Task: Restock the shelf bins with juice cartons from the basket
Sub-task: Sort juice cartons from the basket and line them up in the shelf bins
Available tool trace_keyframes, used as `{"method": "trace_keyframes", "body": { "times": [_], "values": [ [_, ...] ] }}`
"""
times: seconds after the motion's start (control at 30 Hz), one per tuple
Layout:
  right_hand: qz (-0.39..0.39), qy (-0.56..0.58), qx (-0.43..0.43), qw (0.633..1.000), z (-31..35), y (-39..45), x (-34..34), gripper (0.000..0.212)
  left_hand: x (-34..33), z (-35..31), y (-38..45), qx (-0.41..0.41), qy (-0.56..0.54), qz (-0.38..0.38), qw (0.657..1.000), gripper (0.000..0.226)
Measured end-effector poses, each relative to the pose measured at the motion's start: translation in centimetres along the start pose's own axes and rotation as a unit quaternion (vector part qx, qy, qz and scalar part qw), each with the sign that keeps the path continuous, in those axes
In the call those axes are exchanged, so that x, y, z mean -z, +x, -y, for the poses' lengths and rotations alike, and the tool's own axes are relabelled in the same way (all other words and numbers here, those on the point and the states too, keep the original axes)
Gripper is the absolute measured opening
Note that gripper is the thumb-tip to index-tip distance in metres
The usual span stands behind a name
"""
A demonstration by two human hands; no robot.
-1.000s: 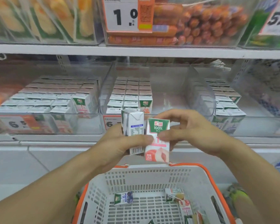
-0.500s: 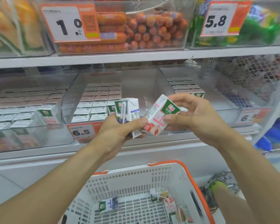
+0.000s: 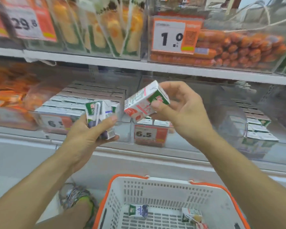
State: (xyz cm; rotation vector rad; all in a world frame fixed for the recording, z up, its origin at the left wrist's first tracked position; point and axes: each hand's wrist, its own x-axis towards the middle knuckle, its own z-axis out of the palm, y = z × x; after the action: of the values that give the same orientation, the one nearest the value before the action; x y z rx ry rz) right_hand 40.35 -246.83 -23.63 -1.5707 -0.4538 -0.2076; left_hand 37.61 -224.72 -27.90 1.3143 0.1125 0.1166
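The left hand (image 3: 89,131) has its grip closed round a juice carton with dark fruit on it (image 3: 101,119), thumb across the front and fingers under the base, a white straw running up its face. The carton stands nearly upright in front of the left clear shelf bin (image 3: 82,103), which is packed with rows of white-topped cartons and carries a 6.5 price tag.

The right hand (image 3: 180,109) holds a second juice carton, pink and white with a green top (image 3: 145,101), its grip closed on the green end between thumb and curled fingers. This carton is tilted, its pink end pointing down and to the left, close to the dark-fruit carton but apart from it. It hangs just above the 6.5 price tag (image 3: 149,133) on the middle shelf bin.

To the right of that tag another bin (image 3: 257,126) holds more white-topped cartons, stacked toward its far side.

Below the tag, a white basket with an orange rim (image 3: 155,192) sits under both forearms. Inside it lie a dark-fruit carton (image 3: 138,210) on its side and, to the right of that, two or three more cartons (image 3: 192,216), partly cut off by the frame edge.

Above the tag, the upper shelf bears a bin of orange sausages (image 3: 238,48) with a 1.0 price tag.
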Motion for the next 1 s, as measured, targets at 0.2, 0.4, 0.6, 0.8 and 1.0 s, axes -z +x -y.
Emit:
{"method": "trace_keyframes", "body": {
  "times": [0.2, 0.4, 0.6, 0.8, 1.0],
  "values": [
    [0.091, -0.376, 0.060, 0.920, -1.7, 7.9, -8.9, 0.036, 7.7, -0.1, 0.7, 0.038, -0.021, -0.070, 0.997, 0.007],
    [0.100, -0.534, -0.025, 0.839, -5.2, 12.9, -13.2, 0.038, 10.1, 0.6, 1.2, 0.011, 0.004, -0.066, 0.998, 0.016],
    [0.143, -0.601, -0.101, 0.780, -7.6, 13.6, -15.3, 0.028, 10.1, 1.2, 1.3, 0.014, 0.046, -0.032, 0.998, 0.013],
    [0.144, -0.600, -0.104, 0.780, -8.3, 12.2, -15.4, 0.029, 9.3, 1.5, 1.2, 0.023, 0.031, -0.007, 0.999, 0.026],
    [0.180, -0.603, -0.056, 0.776, -5.4, 11.3, -13.8, 0.034, 8.2, 1.4, 1.1, 0.020, 0.007, 0.017, 1.000, 0.043]
  ]
}}
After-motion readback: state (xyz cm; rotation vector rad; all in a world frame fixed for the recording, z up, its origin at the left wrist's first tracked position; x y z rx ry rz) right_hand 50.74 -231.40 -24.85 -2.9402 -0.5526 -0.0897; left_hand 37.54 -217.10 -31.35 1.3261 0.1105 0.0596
